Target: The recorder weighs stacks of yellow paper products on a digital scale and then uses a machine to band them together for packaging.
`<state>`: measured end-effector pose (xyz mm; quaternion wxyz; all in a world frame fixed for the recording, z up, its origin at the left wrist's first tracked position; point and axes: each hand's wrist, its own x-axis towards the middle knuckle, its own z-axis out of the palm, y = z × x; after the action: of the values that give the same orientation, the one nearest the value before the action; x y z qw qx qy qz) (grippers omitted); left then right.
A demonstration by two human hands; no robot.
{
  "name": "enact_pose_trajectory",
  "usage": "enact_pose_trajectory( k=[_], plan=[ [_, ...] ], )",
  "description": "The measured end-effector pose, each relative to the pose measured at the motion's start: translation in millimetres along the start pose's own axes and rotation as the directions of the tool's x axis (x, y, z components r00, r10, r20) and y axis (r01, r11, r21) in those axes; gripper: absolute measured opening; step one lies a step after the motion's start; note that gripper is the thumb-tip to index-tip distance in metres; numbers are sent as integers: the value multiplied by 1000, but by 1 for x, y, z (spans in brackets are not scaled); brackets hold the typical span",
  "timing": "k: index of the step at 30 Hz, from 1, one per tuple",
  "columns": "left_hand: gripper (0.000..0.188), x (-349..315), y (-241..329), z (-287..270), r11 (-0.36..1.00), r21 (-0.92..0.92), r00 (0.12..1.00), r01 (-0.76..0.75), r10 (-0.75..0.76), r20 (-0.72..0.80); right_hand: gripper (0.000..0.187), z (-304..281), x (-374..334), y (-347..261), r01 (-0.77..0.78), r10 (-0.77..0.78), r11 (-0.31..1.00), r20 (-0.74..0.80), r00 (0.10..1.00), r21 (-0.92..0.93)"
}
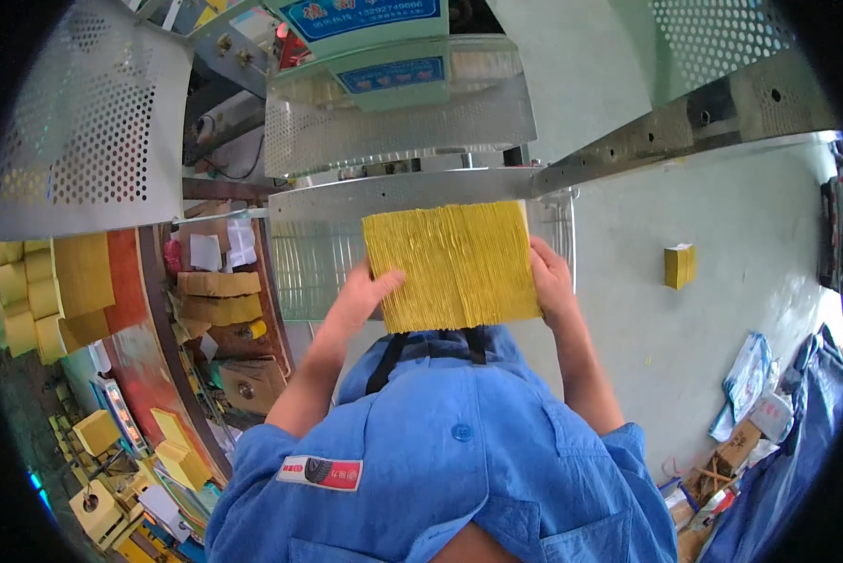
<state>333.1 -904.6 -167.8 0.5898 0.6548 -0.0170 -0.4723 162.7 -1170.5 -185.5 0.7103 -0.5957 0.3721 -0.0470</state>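
A thick block of yellow pleated paper (452, 267), its many folds running up and down, is held up in front of my body. My left hand (365, 293) grips its left side, with the thumb laid over the front face. On the opposite side, my right hand (552, 277) is closed round the edge, its fingers partly hidden behind the block. Just beyond the block is the shiny metal tray (318, 267) of a machine.
A perforated metal panel (84, 131) and a metal bar (684, 127) flank the machine. Stacked yellow paper blocks (41, 281) stand at left, near a shelf with brown filter-like pieces (220, 300). Another yellow block (681, 266) lies on the floor at right, beyond which is blue sheeting (783, 469).
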Motion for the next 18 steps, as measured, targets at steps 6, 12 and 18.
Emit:
enact_pose_trajectory(
  k=[6,12,18],
  plan=[
    [61,-11,2,31,913,85,916,-400,396,57,29,-2,-3,-18,210,-223,942,22,974,260],
    [50,-7,-35,40,812,349,845,-468,527,-94,34,-1,6,10,250,-278,861,0,960,443],
    [31,6,-44,30,768,442,828,-464,553,-91,37,-3,11,6,301,-348,818,6,937,490]
  ],
)
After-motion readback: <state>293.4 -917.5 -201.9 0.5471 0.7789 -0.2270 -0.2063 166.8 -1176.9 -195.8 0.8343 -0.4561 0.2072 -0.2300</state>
